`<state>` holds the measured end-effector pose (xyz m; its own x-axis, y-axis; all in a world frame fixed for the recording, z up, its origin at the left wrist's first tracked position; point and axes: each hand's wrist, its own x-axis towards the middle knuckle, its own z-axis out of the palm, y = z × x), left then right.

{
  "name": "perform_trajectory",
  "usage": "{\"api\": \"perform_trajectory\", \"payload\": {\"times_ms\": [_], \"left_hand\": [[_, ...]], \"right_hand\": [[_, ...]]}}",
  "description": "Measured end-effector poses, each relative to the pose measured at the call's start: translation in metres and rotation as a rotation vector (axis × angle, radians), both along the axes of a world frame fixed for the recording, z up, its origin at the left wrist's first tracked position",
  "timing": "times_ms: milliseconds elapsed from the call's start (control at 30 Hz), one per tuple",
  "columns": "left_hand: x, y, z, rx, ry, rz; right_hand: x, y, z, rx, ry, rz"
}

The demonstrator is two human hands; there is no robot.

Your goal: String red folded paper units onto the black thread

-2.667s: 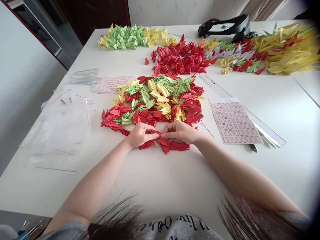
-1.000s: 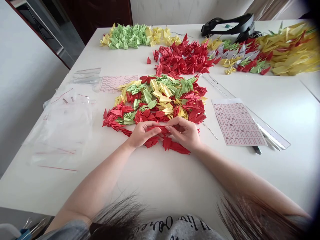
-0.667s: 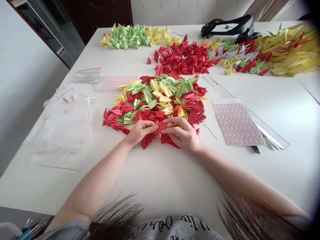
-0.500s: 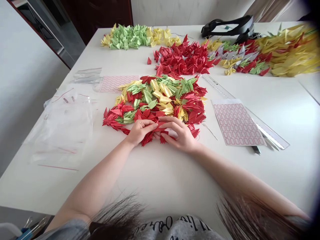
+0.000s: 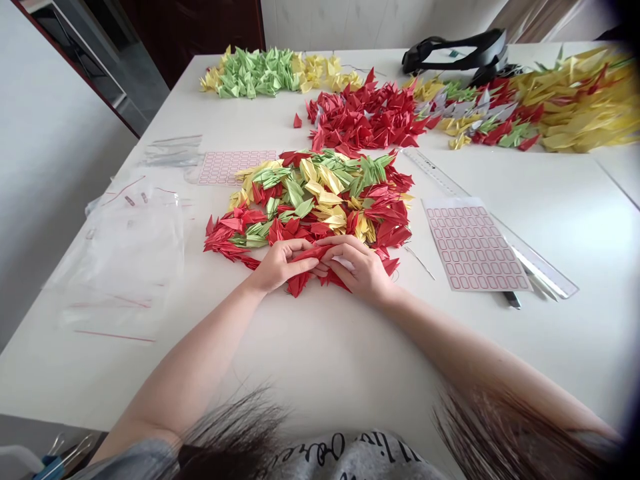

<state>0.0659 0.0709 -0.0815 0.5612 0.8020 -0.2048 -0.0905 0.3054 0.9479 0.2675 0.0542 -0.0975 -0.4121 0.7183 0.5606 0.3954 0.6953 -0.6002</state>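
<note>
A red folded paper crane (image 5: 311,255), flat and pointed, lies between my hands at the near edge of a heap. My left hand (image 5: 276,267) is closed, its thumb and fingers pinching the crane's left part. On the other side, my right hand (image 5: 366,272) has its fingers bent and closed on the right end. Fingertips of both hands nearly meet under the crane and partly hide it. The heap of strung paper cranes (image 5: 325,193), red, yellow and green, spreads right behind my hands. More red cranes (image 5: 336,280) show below my fingers.
A needle (image 5: 420,263) lies right of the heap. Farther right are a label sheet (image 5: 475,247) and a clear ruler (image 5: 543,263). Plastic bags (image 5: 135,247) lie left. Red cranes (image 5: 365,113), green cranes (image 5: 260,72) and a black headset-like frame (image 5: 455,57) are at the back.
My left thumb has extended along the red crane, and my right fingers have drawn closer to my left hand. The crane now shows lengthwise between them. The piles stay put.
</note>
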Motion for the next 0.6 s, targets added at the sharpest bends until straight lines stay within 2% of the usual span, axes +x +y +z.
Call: {"api": "perform_trajectory", "payload": {"times_ms": [367,600], "left_hand": [[0.0027,0.0012,-0.0057,0.015,0.071,0.039],[0.005,-0.0012,-0.0019,0.06,0.121,0.081]], "right_hand": [[-0.0006,-0.0001,0.0014,0.022,-0.024,0.014],[-0.0006,-0.0003,0.0003,0.003,-0.052,0.029]]}}
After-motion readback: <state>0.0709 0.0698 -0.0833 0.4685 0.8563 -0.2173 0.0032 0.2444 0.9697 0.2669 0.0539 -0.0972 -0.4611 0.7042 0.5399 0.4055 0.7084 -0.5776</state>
